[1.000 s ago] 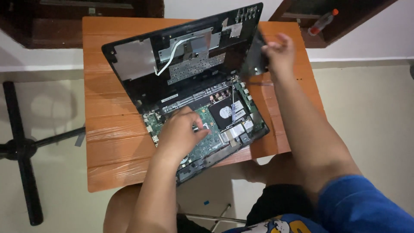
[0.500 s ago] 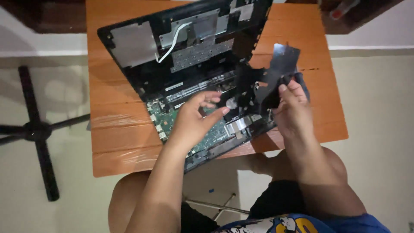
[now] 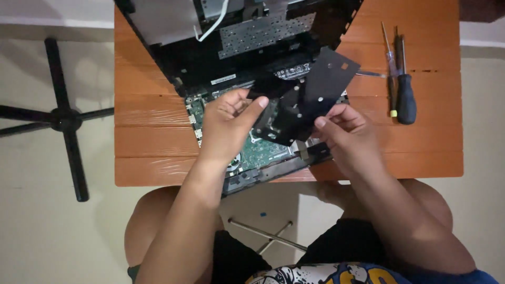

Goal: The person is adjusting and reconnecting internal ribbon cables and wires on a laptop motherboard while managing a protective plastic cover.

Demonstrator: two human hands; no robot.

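Note:
An opened laptop [image 3: 231, 52] lies on a small orange wooden table [image 3: 152, 142], its green circuit board [image 3: 260, 152] exposed near the front edge. My left hand [image 3: 229, 123] and my right hand [image 3: 347, 134] both hold a flat black plastic sheet [image 3: 315, 92] over the board. The left thumb and fingers pinch the sheet's left edge. Fingers of the right hand grip its lower right edge. The sheet hides the middle of the board.
Two screwdrivers [image 3: 405, 97] lie on the table's right side, one with a black handle. A black chair base [image 3: 63, 118] stands on the floor at the left. My knees are under the table's front edge.
My right hand took the black sheet from the table's far right and brought it over the board. My left hand rose off the board and now grips the sheet too.

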